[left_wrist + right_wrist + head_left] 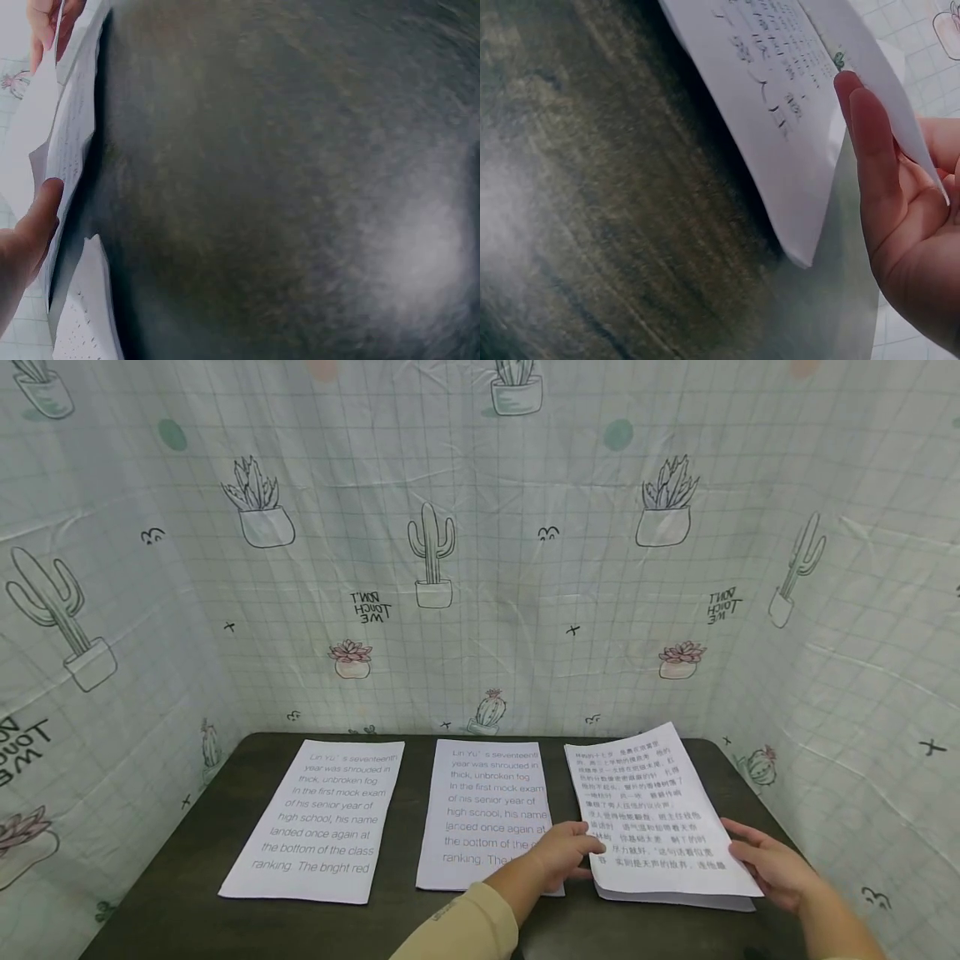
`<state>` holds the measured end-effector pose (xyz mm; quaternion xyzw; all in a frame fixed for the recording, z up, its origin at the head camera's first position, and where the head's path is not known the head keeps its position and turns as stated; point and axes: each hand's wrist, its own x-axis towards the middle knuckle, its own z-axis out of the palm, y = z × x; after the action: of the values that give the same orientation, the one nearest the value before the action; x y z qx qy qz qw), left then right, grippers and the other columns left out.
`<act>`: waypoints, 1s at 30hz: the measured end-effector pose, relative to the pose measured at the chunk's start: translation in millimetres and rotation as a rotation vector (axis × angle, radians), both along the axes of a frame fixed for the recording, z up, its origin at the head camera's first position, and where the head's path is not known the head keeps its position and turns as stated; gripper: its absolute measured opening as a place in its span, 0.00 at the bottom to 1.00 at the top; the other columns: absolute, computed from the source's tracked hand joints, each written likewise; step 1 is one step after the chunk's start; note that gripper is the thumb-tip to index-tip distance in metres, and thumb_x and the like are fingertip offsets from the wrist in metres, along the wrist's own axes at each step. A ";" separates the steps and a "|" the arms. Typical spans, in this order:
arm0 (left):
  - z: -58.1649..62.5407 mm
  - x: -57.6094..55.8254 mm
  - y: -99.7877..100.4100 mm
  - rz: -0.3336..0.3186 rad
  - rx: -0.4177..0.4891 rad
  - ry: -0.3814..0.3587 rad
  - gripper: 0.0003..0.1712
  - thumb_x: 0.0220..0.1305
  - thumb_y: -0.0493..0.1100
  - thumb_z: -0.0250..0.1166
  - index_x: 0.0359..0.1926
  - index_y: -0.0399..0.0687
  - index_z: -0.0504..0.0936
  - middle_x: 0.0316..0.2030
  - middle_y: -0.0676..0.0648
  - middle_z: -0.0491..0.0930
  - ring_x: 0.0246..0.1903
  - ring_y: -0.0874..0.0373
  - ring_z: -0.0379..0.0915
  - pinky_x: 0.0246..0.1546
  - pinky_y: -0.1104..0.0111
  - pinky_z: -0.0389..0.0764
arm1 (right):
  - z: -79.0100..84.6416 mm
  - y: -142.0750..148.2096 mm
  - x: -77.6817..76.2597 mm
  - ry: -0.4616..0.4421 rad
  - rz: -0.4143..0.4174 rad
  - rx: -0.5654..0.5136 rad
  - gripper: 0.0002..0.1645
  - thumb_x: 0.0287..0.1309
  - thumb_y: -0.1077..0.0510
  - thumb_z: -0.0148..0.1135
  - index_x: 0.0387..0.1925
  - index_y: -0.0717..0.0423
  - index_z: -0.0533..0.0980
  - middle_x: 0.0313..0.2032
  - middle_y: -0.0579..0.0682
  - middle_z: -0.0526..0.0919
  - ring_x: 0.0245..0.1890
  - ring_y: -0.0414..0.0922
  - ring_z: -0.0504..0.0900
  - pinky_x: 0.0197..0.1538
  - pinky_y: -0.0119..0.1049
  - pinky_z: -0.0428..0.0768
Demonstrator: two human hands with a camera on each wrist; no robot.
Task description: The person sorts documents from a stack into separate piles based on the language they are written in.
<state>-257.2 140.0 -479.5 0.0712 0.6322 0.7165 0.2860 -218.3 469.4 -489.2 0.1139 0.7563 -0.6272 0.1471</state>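
Note:
A printed sheet of paper [637,810] with Chinese text is raised at the right of the table, tilted over other paper beneath it. My right hand [776,860] pinches its right edge; in the right wrist view the sheet [889,82] passes between the thumb and the fingers of that hand [907,195]. At the opposite edge, my left hand [558,852] holds the sheet with fingertips over its face. One digit of the left hand [34,225] shows beside the papers in the left wrist view; its other fingers are hidden. Below the raised sheet lies more printed paper [780,135].
Two paper stacks with English text, one in the middle [480,793] and one at the left [315,818], lie on the dark table [187,860]. My left forearm crosses the middle stack's lower right corner. A cactus-print curtain [480,568] encloses the back and sides.

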 end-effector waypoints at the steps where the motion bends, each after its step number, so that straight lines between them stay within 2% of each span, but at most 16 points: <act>1: -0.9 0.6 0.4 -0.002 -0.002 -0.004 0.35 0.59 0.32 0.59 0.66 0.21 0.61 0.67 0.31 0.66 0.64 0.42 0.68 0.54 0.47 0.79 | -0.5 -1.2 -0.4 -0.010 -0.019 0.026 0.40 0.73 0.62 0.39 0.74 0.67 0.32 0.38 0.36 0.83 0.38 0.39 0.85 0.40 0.41 0.84; 6: -3.7 2.7 1.3 -0.014 -0.005 -0.011 0.36 0.59 0.33 0.59 0.66 0.22 0.61 0.64 0.33 0.70 0.64 0.43 0.69 0.54 0.48 0.80 | -3.6 -4.3 -1.9 -0.040 -0.071 0.078 0.40 0.73 0.62 0.41 0.74 0.67 0.34 0.38 0.38 0.82 0.38 0.40 0.84 0.41 0.42 0.84; 11: -4.7 3.1 1.2 -0.011 -0.052 -0.002 0.35 0.59 0.34 0.60 0.66 0.23 0.63 0.64 0.32 0.70 0.64 0.41 0.68 0.53 0.49 0.80 | -5.9 -6.1 -1.2 -0.057 -0.094 0.104 0.39 0.72 0.62 0.42 0.74 0.68 0.37 0.37 0.40 0.83 0.37 0.40 0.84 0.41 0.43 0.84; 20: -4.4 5.6 1.2 -0.014 -0.072 0.006 0.35 0.57 0.35 0.60 0.65 0.25 0.65 0.61 0.37 0.75 0.59 0.49 0.74 0.50 0.53 0.82 | -4.9 -10.0 0.8 -0.041 -0.110 0.176 0.41 0.70 0.57 0.48 0.73 0.72 0.43 0.38 0.42 0.83 0.37 0.40 0.83 0.41 0.43 0.84; 22: -4.2 5.3 1.5 -0.015 -0.072 0.001 0.35 0.57 0.35 0.60 0.66 0.25 0.65 0.61 0.37 0.74 0.60 0.48 0.73 0.51 0.53 0.82 | -2.9 -11.0 0.1 -0.043 -0.106 0.221 0.40 0.70 0.56 0.49 0.72 0.74 0.45 0.41 0.49 0.84 0.38 0.40 0.82 0.41 0.43 0.84; 24: -3.8 5.1 1.6 -0.015 -0.072 -0.002 0.35 0.57 0.35 0.60 0.66 0.25 0.65 0.62 0.36 0.73 0.61 0.47 0.72 0.52 0.53 0.81 | -0.1 -12.3 -1.1 -0.050 -0.100 0.275 0.41 0.69 0.55 0.50 0.71 0.76 0.47 0.45 0.62 0.82 0.39 0.42 0.83 0.41 0.43 0.84; 26: -3.6 5.1 1.1 -0.015 -0.067 -0.002 0.35 0.57 0.34 0.60 0.66 0.25 0.65 0.63 0.35 0.71 0.62 0.45 0.71 0.53 0.52 0.80 | 3.1 -13.4 -2.3 -0.049 -0.087 0.333 0.40 0.69 0.56 0.51 0.70 0.78 0.49 0.54 0.74 0.75 0.41 0.45 0.83 0.43 0.44 0.84; 28: -3.0 4.6 0.2 -0.017 -0.053 0.001 0.35 0.57 0.34 0.60 0.66 0.24 0.64 0.65 0.33 0.69 0.64 0.43 0.69 0.56 0.50 0.79 | 6.6 -14.5 -3.0 -0.036 -0.068 0.388 0.39 0.68 0.57 0.51 0.68 0.80 0.50 0.61 0.78 0.66 0.45 0.51 0.84 0.46 0.46 0.84; 30: -2.4 3.5 -1.1 -0.018 -0.043 0.009 0.35 0.57 0.33 0.59 0.65 0.23 0.64 0.65 0.32 0.69 0.64 0.41 0.68 0.57 0.49 0.77 | 10.5 -16.0 -3.3 -0.019 -0.059 0.441 0.38 0.67 0.58 0.50 0.67 0.81 0.52 0.63 0.79 0.62 0.49 0.57 0.82 0.48 0.48 0.83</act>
<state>-253.7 138.8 -481.9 0.0740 0.6482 0.6996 0.2913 -221.6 453.4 -478.7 0.1714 0.8700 -0.4497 0.1075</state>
